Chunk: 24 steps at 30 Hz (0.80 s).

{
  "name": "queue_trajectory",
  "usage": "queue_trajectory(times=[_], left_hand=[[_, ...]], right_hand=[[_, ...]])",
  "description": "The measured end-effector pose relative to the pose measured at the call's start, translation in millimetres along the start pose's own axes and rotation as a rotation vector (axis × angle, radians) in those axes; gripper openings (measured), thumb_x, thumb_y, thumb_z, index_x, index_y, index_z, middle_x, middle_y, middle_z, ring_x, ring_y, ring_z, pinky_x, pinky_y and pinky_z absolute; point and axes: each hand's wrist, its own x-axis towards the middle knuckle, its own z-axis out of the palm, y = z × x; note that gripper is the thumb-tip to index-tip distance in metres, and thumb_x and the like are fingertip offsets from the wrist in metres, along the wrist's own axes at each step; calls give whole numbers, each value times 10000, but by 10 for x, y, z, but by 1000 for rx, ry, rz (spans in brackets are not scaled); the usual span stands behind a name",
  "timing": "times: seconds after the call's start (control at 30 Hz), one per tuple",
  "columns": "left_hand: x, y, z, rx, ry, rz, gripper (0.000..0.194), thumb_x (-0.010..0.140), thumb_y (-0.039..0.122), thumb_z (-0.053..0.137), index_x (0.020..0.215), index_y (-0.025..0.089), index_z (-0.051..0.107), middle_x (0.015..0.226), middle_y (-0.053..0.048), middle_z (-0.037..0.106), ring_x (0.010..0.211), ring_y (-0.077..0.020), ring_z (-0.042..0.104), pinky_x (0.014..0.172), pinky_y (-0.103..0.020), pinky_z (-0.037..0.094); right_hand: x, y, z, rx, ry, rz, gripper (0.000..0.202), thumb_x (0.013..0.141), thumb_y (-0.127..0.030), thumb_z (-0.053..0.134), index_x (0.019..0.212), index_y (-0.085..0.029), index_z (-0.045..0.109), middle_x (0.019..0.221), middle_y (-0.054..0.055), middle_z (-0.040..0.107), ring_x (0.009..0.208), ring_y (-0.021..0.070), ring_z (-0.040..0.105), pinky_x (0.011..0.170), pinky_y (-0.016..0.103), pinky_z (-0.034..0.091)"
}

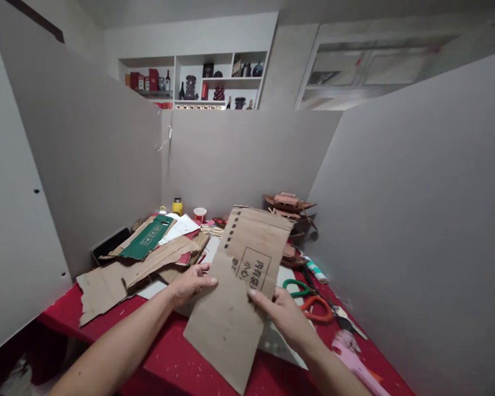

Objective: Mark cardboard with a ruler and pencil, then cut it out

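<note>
A flat brown cardboard piece (231, 313), printed with black characters and a row of dark marks, is held up tilted over the table. My left hand (192, 284) grips its left edge, thumb on the front face. On the right edge my right hand (278, 311) pinches it, thumb lying just below the printed box. The fingers behind the cardboard are partly hidden. Just right of my right hand lie green-handled scissors (296, 287) and orange-handled scissors (318, 309).
Torn cardboard (105, 289) and a green piece (148, 237) pile up at the left of the red-covered table (165, 352). Behind stand a yellow jar (177, 206), a paper cup (200, 215) and wooden model boats (289, 202). Grey partitions (247, 159) surround the table.
</note>
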Motion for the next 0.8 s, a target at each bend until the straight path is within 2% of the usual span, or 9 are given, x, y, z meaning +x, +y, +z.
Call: queue_trajectory(times=[0.1,0.27,0.37,0.43,0.57,0.63,0.73,0.8], left_hand=[[4,158,44,15,-22,37,636,627,345,869,1180,135,635,1055,-162,727,895,-290,714,786,-360,532],[24,455,214,75,-84,83,483,736,331,796,1162,157,649,1105,-146,722,975,-297,695,832,-380,536],[34,573,339,92,-40,50,469,725,343,805,1135,169,658,1096,-144,727,970,-313,697,829,-409,548],[45,634,398,89,-15,52,508,701,354,822,1149,186,649,1121,-139,720,986,-321,692,840,-425,547],[59,780,441,153,-12,74,536,690,385,824,1165,217,643,1118,-120,722,955,-315,698,824,-422,555],[48,881,456,232,-21,101,522,710,401,805,1176,232,640,1108,-106,726,926,-307,702,805,-417,562],[12,1059,512,412,-12,188,459,767,425,750,1174,239,645,1107,-91,725,915,-306,697,782,-410,572],[-13,1173,569,612,51,336,365,817,439,689,1116,230,673,1049,-76,740,897,-296,697,764,-378,576]], right_hand=[[-35,-5,-8,3,-103,-3,427,752,-499,734,960,-127,753,822,96,755,725,248,697,713,372,546],[-107,-6,82,43,-220,-49,453,774,-544,693,948,-131,760,787,69,733,714,214,686,680,303,522],[-137,-56,126,98,-258,-135,457,768,-553,700,983,-153,751,785,53,720,748,211,684,734,306,522],[-122,-100,90,121,-167,-233,437,761,-553,709,968,-169,739,784,47,709,767,211,673,760,313,520],[-45,-155,-131,79,231,-379,390,812,-550,663,731,-168,669,602,8,612,565,140,566,572,236,454],[-18,-153,-245,84,391,-432,412,846,-543,628,676,-168,627,531,-13,546,491,114,495,506,219,399],[-10,-122,-339,147,503,-489,406,859,-521,625,652,-172,600,513,-28,488,463,101,445,465,212,357],[-17,-92,-355,167,503,-486,405,865,-506,627,639,-173,586,508,-33,469,449,93,421,444,209,328]])
